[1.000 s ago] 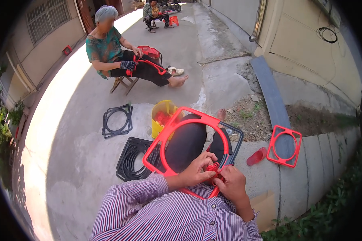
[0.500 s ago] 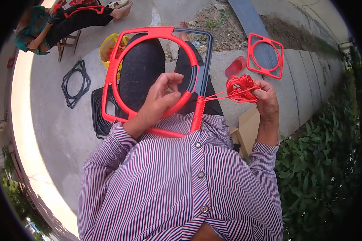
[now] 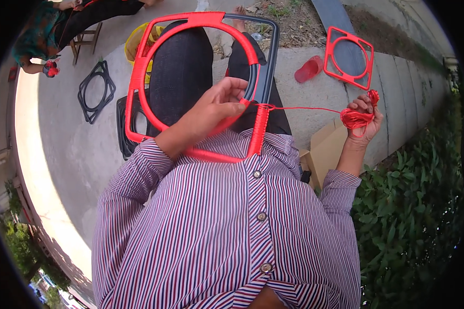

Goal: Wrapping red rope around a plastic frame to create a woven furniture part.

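Note:
Across my lap rests a square frame with an inner ring point(image 3: 137, 76), mostly wrapped in red cord; its upper right corner and part of the ring are bare black. My left hand point(image 3: 209, 110) reaches over the ring and pinches its right side, thumb and fingers where the red wrapping meets the black. Out to the right, my right hand point(image 3: 365, 126) is closed round a bundle of red cord point(image 3: 357, 119), with a tuft sticking up above the fingers. From the bundle a taut red strand runs left to the frame's right side.
A finished red frame point(image 3: 349, 57) leans at the upper right beside a red slipper point(image 3: 309, 69). Bare black frames point(image 3: 96, 92) lie on the concrete at left, near a yellow bag point(image 3: 135, 44). A cardboard box point(image 3: 327, 149) and bushes point(image 3: 412, 226) are at right; another person point(image 3: 41, 31) sits upper left.
My right hand has moved right with the cord bundle, drawing the loose strands into one taut line. My left hand has shifted right and closed on the ring.

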The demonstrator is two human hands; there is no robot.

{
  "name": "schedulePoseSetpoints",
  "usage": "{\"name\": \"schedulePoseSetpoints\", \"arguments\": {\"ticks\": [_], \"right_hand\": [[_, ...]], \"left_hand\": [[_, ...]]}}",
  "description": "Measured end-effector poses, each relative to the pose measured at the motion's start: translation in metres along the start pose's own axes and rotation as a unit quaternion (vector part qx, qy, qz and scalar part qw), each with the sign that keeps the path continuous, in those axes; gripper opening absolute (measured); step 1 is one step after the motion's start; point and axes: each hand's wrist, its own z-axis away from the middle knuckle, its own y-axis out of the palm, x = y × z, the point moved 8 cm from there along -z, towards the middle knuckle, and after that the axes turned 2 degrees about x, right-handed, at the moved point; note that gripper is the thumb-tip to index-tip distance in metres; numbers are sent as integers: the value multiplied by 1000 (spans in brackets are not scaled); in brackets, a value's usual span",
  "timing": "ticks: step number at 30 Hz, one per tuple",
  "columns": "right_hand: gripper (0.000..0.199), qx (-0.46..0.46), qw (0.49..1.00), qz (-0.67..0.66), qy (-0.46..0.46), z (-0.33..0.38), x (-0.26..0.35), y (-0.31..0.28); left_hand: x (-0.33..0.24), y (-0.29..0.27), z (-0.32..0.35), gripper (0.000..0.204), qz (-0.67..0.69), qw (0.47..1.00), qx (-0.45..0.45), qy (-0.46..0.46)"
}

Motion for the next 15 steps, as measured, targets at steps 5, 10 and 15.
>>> {"name": "schedulePoseSetpoints", "arguments": {"ticks": [5,10,15], "right_hand": [[14,72,995,48,53,-7,-2,-30],[24,91,901,346,246,50,-141,36],[22,107,887,345,289,61,-176,49]], "left_hand": [[6,9,-4,38,-25,996,56,-68],[7,14,-6,23,-79,994,8,-69],[11,15,-10,17,-83,990,15,-110]]}}
